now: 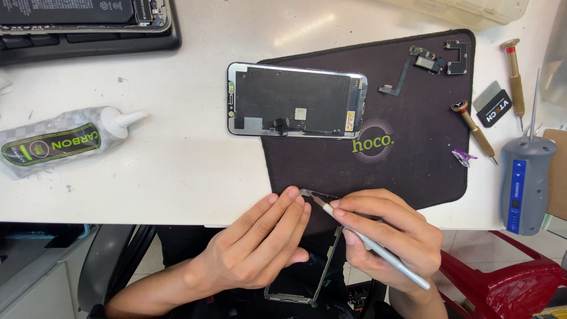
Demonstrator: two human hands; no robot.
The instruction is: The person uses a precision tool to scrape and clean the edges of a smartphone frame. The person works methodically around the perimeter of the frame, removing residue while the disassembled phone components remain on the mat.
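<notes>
My left hand (pixel 260 242) grips a thin black phone frame (pixel 328 260), holding it tilted off the table's front edge. In my right hand (pixel 390 233) is a slim silver blade tool (pixel 378 251), held like a pen, its tip touching the frame's top corner near my left fingertips. A phone display panel (pixel 297 100) lies back side up, half on the dark work mat (pixel 413 159) and half on the white table (pixel 177 171).
Small flex cable parts (pixel 426 62) lie on the mat's far right corner. Two brass-handled screwdrivers (pixel 474 131), a pry card (pixel 493 106) and a grey electric screwdriver (pixel 524 180) sit at right. A glue tube (pixel 59 142) lies at left, an opened phone (pixel 82 15) at top left. A red stool (pixel 502 277) stands below right.
</notes>
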